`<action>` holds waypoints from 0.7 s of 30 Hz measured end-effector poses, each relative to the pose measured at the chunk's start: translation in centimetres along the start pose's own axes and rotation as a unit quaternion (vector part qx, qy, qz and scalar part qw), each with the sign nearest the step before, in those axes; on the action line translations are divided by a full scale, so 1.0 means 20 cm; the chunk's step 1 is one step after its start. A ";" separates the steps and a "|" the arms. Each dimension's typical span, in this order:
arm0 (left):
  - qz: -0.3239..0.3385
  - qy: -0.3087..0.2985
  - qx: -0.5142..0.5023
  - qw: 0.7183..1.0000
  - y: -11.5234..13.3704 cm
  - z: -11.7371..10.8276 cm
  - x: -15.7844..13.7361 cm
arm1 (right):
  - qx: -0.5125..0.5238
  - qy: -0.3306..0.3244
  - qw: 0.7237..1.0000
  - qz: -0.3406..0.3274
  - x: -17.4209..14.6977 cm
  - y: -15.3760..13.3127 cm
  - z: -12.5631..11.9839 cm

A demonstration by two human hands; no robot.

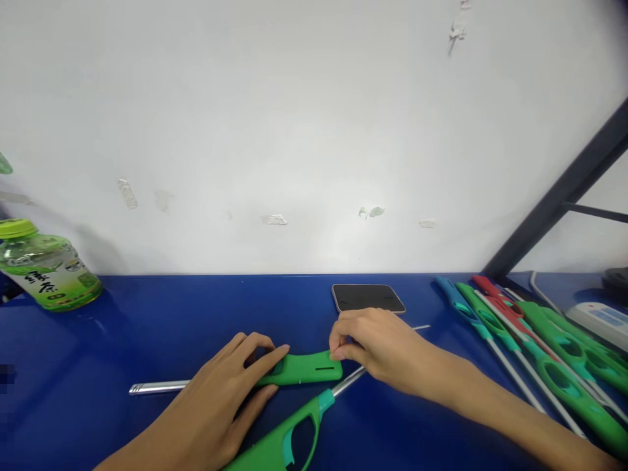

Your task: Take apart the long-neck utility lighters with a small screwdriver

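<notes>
A green long-nosed gas lighter [314,367] lies across the blue table with its silver nozzle [157,387] pointing left. My left hand [228,392] grips it around the trigger part, thumb on the near side and fingers on the far side. At the handle's right end, my right hand [375,343] pinches with thumb and forefinger; whether something small is between them is hidden. Closer to me lies a second green lighter [272,441], its nozzle running under my right hand. A thin metal tip [422,326] shows beyond that hand, roughly in line with the nozzle.
Behind my right hand lies a phone [367,298], dark screen up. Several green, red and blue lighters [554,366] are piled on the right, near a white device [601,320] and a dark metal frame [564,190]. A green drink bottle [52,268] leans at the left. A white wall [304,131] rises behind.
</notes>
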State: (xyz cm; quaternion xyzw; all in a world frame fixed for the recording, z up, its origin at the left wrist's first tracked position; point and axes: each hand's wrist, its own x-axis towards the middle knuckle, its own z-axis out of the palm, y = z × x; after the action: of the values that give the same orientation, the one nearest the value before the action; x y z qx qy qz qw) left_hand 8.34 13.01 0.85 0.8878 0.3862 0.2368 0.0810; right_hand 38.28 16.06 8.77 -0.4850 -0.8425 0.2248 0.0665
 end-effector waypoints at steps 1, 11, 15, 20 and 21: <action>-0.004 -0.002 -0.006 1.000 0.00 0.00 0.00 | 0.002 0.004 1.000 -0.006 0.00 0.00 0.00; -0.002 -0.013 -0.007 1.000 -0.01 -0.02 0.00 | 0.005 0.094 0.996 0.009 0.04 0.06 0.01; -0.009 0.010 0.003 1.000 0.00 0.00 -0.01 | -0.011 0.075 0.997 0.013 0.07 0.10 0.03; 0.002 0.026 0.039 0.999 -0.04 0.04 -0.01 | -0.010 0.056 0.998 0.023 0.00 0.08 -0.08; 0.001 0.030 0.048 0.998 -0.05 0.04 -0.01 | -0.003 0.026 0.999 0.025 -0.03 0.08 -0.10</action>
State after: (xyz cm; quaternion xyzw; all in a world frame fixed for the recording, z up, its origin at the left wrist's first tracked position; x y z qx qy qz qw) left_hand 7.94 13.64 -0.16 0.8835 0.3985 0.2446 0.0260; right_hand 40.46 16.90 9.97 -0.5116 -0.8289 0.2112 0.0808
